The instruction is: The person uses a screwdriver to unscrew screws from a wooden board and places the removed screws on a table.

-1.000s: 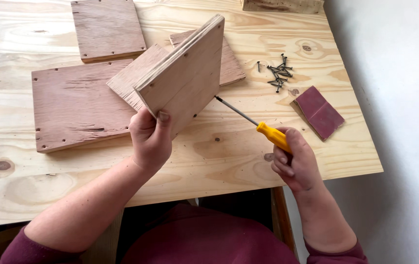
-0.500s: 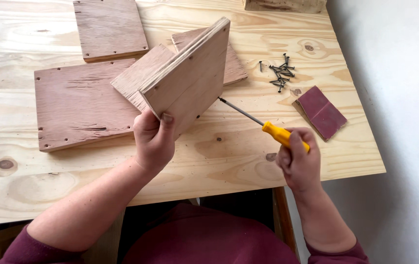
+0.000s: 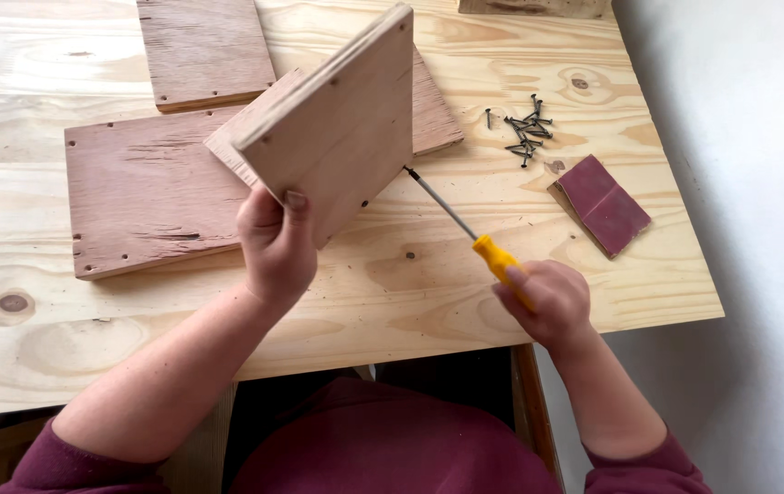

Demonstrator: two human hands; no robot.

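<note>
Left hand (image 3: 275, 245) clamped on tilted plywood square (image 3: 337, 128), raised over reddish board (image 3: 140, 197). Right hand (image 3: 543, 302) closed around yellow-handled screwdriver (image 3: 465, 229), right of board, tip at square's edge. Screws (image 3: 522, 133) farther right.

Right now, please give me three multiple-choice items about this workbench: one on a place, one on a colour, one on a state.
1. Where is the pile of screws?
A. Beyond the sandpaper
B. Under the left hand
C. On the floor

2. What colour is the screwdriver handle?
A. Blue
B. Yellow
C. Black

3. How is the wooden board in the left hand held?
A. Flat on the table
B. Tilted up on edge
C. Hanging off the table

Answers: 1 A, the screws lie farther from the person; 2 B, yellow shows above the right hand; 3 B, its face stands raised.
</note>
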